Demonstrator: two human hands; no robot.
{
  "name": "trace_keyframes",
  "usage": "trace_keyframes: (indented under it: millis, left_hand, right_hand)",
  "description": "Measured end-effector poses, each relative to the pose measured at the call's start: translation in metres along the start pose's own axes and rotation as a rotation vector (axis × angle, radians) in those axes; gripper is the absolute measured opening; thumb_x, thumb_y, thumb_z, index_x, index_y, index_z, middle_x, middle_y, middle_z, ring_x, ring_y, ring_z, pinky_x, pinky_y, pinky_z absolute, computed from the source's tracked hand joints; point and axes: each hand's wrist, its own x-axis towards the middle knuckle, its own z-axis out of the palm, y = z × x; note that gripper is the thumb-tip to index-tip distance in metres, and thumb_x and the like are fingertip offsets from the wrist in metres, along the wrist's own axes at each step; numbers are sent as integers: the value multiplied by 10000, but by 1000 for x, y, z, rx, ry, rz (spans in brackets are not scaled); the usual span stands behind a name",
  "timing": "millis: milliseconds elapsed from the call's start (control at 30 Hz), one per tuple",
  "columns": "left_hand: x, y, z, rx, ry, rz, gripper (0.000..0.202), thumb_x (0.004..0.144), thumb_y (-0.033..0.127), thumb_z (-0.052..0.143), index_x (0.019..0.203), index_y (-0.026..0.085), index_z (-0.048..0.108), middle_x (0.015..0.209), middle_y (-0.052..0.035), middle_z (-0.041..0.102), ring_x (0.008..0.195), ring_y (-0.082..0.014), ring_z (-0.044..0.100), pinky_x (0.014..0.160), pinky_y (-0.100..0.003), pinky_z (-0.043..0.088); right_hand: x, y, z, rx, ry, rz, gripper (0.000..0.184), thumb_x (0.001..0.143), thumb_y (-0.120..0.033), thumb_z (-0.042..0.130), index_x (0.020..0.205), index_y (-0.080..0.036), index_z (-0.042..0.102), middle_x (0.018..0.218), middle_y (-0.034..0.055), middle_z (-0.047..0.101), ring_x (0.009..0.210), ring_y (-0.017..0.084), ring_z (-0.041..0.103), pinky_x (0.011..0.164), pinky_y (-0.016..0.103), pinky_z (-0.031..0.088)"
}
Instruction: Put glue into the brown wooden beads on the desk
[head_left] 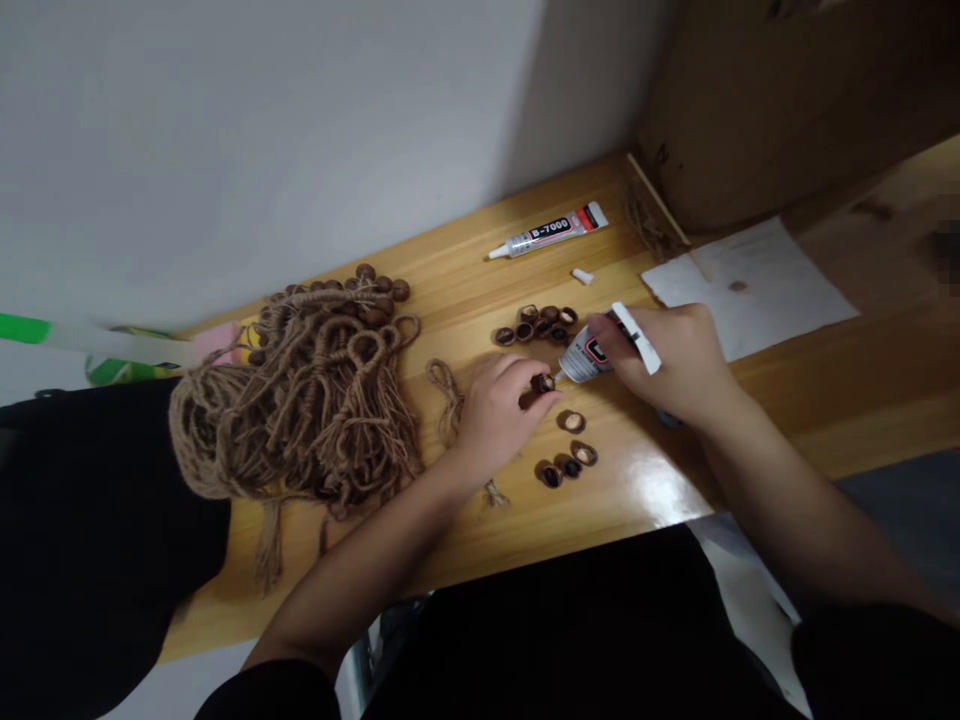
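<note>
Left hand [495, 410]: fingers [525, 380] pinched shut on one nut shell [543, 383], just above table [465, 270] (light, hard, probably brittle; grip by rim). Right hand [675, 360]: fingers wrapped round soft glue tube [589, 355], nozzle at nut shell.

The left hand [499, 405] covers most of the shell [544, 382] it pinches. The right hand [671, 365] grips the tube [589, 355], hiding most of its label. Whether the nozzle touches the shell is too small to tell. A green thing [22, 328] is cut off by the left edge. A pixelated patch [946, 245] blurs the bench [862, 370].
</note>
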Motion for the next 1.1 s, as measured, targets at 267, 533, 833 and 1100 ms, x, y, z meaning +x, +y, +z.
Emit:
trace_keyframes:
  millis: [267, 533, 833, 1100]
  left_hand:
    - [0, -1, 0, -11, 24, 11, 193, 752, 240, 733, 906, 158, 650, 823, -43, 678, 761, -177, 618, 736, -335, 505]
    - [1, 2, 0, -62, 43, 13, 236, 780, 225, 709, 990, 163, 622, 893, -45, 700, 765, -151, 640, 760, -314, 518]
    - [0, 3, -1, -100, 28, -34, 235, 779, 214, 706, 992, 167, 619, 875, -35, 690, 754, -143, 630, 751, -298, 513]
    - [2, 3, -2, -49, 46, -34, 153, 737, 232, 746, 838, 173, 647, 722, -1, 649, 685, -145, 598, 702, -306, 484]
  right_hand:
    - [-1, -6, -5, 159, 51, 62, 401, 851, -398, 404, 499, -208, 367, 400, 3, 405, 400, 107, 371, 484, 273, 272]
    - [-2, -6, -11, 342, 140, 252, 464, 873, -428, 458, 474, -190, 433, 421, 6, 463, 427, 84, 403, 518, 272, 284]
    - [-2, -4, -8, 287, 150, 225, 458, 890, -427, 432, 500, -188, 432, 434, 7, 463, 438, 92, 407, 523, 276, 290]
    - [-1, -4, -7, 138, 85, 96, 538, 894, -558, 318, 502, -202, 414, 410, 9, 394, 428, 105, 362, 503, 281, 276]
